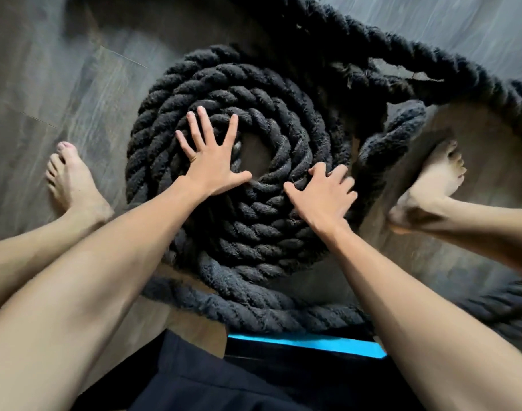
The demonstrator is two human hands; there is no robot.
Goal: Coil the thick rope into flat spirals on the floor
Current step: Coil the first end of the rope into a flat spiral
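A thick black twisted rope lies in a flat spiral (254, 221) of several turns on the grey wood floor, with a small bare gap at its centre. My left hand (212, 161) presses flat on the inner turns, fingers spread wide. My right hand (322, 194) rests on the spiral's right side, fingers curled over the outer turns. Loose rope (387, 137) rises from the right edge of the spiral and runs off to the upper right. Another stretch of rope (254, 310) curves along the near side.
My bare left foot (73, 185) stands left of the spiral and my bare right foot (431, 185) to its right. More rope (431, 54) with a frayed patch crosses the top right. A blue strip (307, 345) lies by my dark shorts.
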